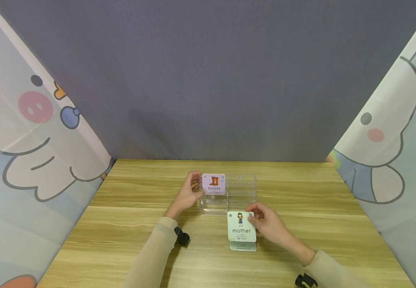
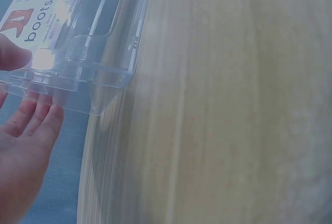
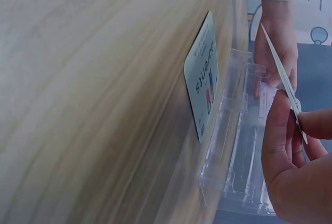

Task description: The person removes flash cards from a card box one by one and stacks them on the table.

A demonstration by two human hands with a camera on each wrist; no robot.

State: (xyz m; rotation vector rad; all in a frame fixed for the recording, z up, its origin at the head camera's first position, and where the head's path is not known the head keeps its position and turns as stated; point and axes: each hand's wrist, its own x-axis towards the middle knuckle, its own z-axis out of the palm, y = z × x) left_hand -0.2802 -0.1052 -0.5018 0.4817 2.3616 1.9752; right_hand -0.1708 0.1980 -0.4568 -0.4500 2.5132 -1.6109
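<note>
A clear plastic display rack (image 1: 242, 196) with tiered compartments stands on the table. In its upper left compartment sits a lilac "boots" card (image 1: 213, 184). My left hand (image 1: 189, 192) grips the rack's left side, thumb in front by the card's corner and fingers behind, as the left wrist view (image 2: 31, 130) shows. My right hand (image 1: 268, 221) pinches a pale green "mother" card (image 1: 241, 227) by its right edge, in front of the rack. In the right wrist view this card (image 3: 280, 71) appears edge-on, raised off the table. Beneath it a "parents" card (image 3: 202, 79) lies on the table.
The wooden table (image 1: 139, 188) ends at a dark grey panel (image 1: 208, 88) behind the rack. Cartoon-printed curtains flank it on the left (image 1: 13, 180) and right (image 1: 391, 132). Black straps with small devices (image 1: 182, 237) are on both wrists.
</note>
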